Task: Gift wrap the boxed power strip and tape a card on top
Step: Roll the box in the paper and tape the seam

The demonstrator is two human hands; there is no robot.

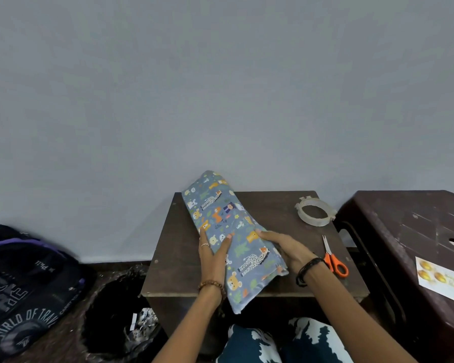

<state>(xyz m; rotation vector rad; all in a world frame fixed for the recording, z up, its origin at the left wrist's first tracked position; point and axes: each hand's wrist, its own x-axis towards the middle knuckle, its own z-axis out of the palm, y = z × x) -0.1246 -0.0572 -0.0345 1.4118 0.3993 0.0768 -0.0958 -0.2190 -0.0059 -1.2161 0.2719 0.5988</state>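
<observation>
At nine o'clock a dark backpack [24, 279] lies on the floor, with a black bin [116, 310] between it and the small wooden table [173, 258]. On that table the paper-covered box [231, 231] lies diagonally, its far end toward eleven o'clock and its near end overhanging the front edge at six. The left hand [212, 254] lies along the parcel's left edge, fingers fairly straight and pressing on the animal-print paper; the right hand [283, 247] curls over the right edge at three o'clock, gripping the fold. To do this step well, I judge the left should keep the paper taut and flat while the right creases the overlap sharply along the box edge before letting go for tape. The tape roll [315, 212] at one o'clock and the orange scissors [334, 258] at three are near. The card [442, 279] waits on the plastic stool [409, 231] far right.
</observation>
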